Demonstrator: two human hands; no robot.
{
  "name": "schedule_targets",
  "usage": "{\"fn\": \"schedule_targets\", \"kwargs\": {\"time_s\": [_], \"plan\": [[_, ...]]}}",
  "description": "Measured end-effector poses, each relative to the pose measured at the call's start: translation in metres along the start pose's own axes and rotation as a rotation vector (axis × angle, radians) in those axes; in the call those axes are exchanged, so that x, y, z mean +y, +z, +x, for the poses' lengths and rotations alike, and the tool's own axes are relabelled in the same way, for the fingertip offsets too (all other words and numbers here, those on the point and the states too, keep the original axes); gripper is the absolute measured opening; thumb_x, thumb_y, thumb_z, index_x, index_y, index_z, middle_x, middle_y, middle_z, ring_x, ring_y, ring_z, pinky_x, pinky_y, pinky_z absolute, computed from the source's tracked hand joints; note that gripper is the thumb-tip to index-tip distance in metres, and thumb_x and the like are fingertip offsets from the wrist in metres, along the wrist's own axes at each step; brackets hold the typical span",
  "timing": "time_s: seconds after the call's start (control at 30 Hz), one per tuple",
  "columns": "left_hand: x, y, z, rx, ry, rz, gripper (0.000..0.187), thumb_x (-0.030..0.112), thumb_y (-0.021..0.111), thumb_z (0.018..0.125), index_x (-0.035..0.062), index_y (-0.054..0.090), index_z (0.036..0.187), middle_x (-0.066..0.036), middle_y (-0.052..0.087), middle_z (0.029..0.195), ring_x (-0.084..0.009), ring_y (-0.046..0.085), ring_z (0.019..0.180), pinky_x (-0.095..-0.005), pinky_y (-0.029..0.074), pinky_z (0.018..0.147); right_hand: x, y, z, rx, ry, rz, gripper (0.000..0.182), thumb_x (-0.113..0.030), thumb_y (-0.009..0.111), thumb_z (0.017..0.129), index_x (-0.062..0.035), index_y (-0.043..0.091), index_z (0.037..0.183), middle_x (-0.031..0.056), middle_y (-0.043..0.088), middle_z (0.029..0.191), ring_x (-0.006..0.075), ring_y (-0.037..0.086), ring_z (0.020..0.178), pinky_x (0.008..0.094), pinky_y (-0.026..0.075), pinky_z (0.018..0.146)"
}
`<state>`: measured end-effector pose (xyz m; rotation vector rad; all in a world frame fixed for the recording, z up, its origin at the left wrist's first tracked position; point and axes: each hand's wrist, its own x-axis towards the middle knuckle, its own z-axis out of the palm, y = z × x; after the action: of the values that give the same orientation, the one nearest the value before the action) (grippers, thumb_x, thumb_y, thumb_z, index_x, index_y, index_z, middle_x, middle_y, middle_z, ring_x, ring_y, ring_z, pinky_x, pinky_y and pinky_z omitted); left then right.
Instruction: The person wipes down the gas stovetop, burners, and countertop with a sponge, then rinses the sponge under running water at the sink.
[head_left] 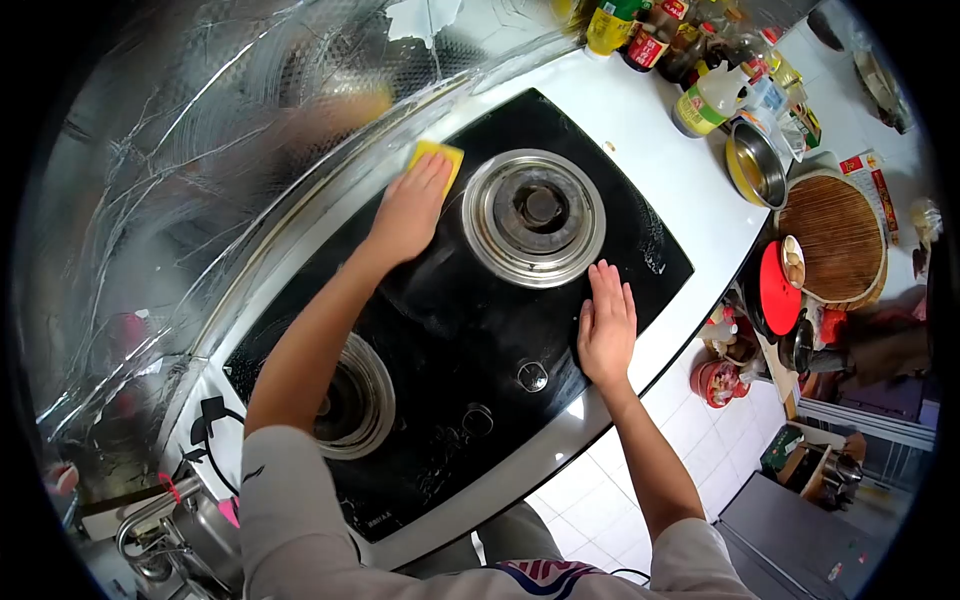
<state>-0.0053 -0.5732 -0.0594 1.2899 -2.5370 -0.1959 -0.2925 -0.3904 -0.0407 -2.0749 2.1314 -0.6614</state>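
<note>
A black glass gas stove (440, 300) is set in the white counter below me, with soapy-looking streaks on its surface. My left hand (410, 205) presses a yellow sponge (437, 160) against the back edge of the stove, left of the upper burner (534, 217). My right hand (607, 325) lies flat on the glass near the front edge, fingers stretched out, holding nothing. It is just below that burner. The other burner (357, 400) is partly hidden behind my left forearm. Two round knobs, one of them this knob (532, 376), sit toward the front.
Foil sheeting (250, 150) covers the wall behind the stove. Several bottles (700, 105) and a metal bowl (756, 165) crowd the counter at upper right. A round wooden board (832, 237) and a red lid (780, 288) are farther right. A sink (205, 530) is at lower left.
</note>
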Motion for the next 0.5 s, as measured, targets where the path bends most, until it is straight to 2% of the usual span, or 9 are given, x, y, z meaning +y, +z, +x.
{"fn": "schedule_targets", "kwargs": {"time_s": [0.07, 0.13, 0.2, 0.27, 0.4, 0.43, 0.5], "plan": [[-0.008, 0.019, 0.052, 0.085, 0.013, 0.018, 0.048, 0.015, 0.045, 0.096, 0.0055, 0.044, 0.143, -0.011, 0.039, 0.152, -0.0269, 0.034, 0.142, -0.0441, 0.030, 0.113, -0.002, -0.001, 0.001, -0.004, 0.007, 0.009, 0.046, -0.007, 0.050, 0.093, -0.0042, 0.047, 0.138, 0.0155, 0.048, 0.144, 0.0296, 0.041, 0.138, 0.0451, 0.027, 0.116], [-0.003, 0.029, 0.097, 0.029, -0.028, -0.077, 0.048, 0.016, 0.044, 0.096, 0.0063, 0.044, 0.143, -0.010, 0.038, 0.154, -0.0262, 0.034, 0.143, -0.0452, 0.030, 0.113, 0.002, -0.002, 0.002, -0.015, 0.011, 0.012, 0.046, -0.007, 0.050, 0.093, -0.0041, 0.047, 0.138, 0.0156, 0.048, 0.144, 0.0297, 0.041, 0.138, 0.0453, 0.027, 0.116], [-0.003, 0.045, 0.134, -0.014, 0.055, 0.013, 0.049, 0.020, 0.038, 0.101, 0.0064, 0.035, 0.149, -0.013, 0.032, 0.156, -0.0281, 0.029, 0.145, -0.0452, 0.031, 0.113, 0.003, -0.001, 0.002, -0.004, -0.016, 0.006, 0.046, -0.006, 0.050, 0.092, -0.0047, 0.047, 0.138, 0.0153, 0.048, 0.144, 0.0297, 0.041, 0.138, 0.0456, 0.027, 0.116], [-0.003, 0.043, 0.158, -0.053, 0.073, 0.019, 0.050, 0.020, 0.036, 0.101, 0.0063, 0.035, 0.149, -0.014, 0.032, 0.156, -0.0281, 0.029, 0.145, -0.0452, 0.030, 0.113, 0.004, 0.002, 0.003, -0.007, -0.001, 0.007, 0.046, -0.005, 0.050, 0.092, -0.0055, 0.047, 0.138, 0.0147, 0.049, 0.144, 0.0296, 0.041, 0.137, 0.0456, 0.027, 0.115], [-0.004, 0.034, 0.123, -0.081, 0.061, 0.060, 0.050, 0.021, 0.036, 0.101, 0.0055, 0.034, 0.149, -0.013, 0.032, 0.156, -0.0282, 0.029, 0.145, -0.0440, 0.029, 0.114, 0.005, 0.000, 0.001, 0.010, -0.017, 0.014, 0.047, -0.004, 0.049, 0.092, -0.0065, 0.047, 0.138, 0.0140, 0.048, 0.144, 0.0292, 0.041, 0.138, 0.0454, 0.027, 0.116], [-0.010, 0.032, 0.100, 0.043, 0.075, -0.016, 0.047, 0.016, 0.040, 0.098, 0.0047, 0.043, 0.143, -0.011, 0.039, 0.153, -0.0278, 0.035, 0.142, -0.0397, 0.030, 0.115, 0.005, 0.000, 0.001, 0.004, -0.014, 0.025, 0.046, -0.004, 0.047, 0.093, -0.0068, 0.047, 0.139, 0.0143, 0.047, 0.145, 0.0293, 0.040, 0.138, 0.0447, 0.026, 0.116], [-0.022, 0.016, 0.053, 0.001, 0.036, -0.058, 0.047, 0.015, 0.044, 0.097, 0.0032, 0.043, 0.143, -0.014, 0.038, 0.152, -0.0289, 0.034, 0.142, -0.0413, 0.029, 0.115, 0.005, 0.001, -0.001, 0.005, -0.022, 0.023, 0.045, -0.005, 0.045, 0.095, -0.0068, 0.046, 0.140, 0.0150, 0.046, 0.146, 0.0297, 0.039, 0.139, 0.0442, 0.025, 0.117]]}}
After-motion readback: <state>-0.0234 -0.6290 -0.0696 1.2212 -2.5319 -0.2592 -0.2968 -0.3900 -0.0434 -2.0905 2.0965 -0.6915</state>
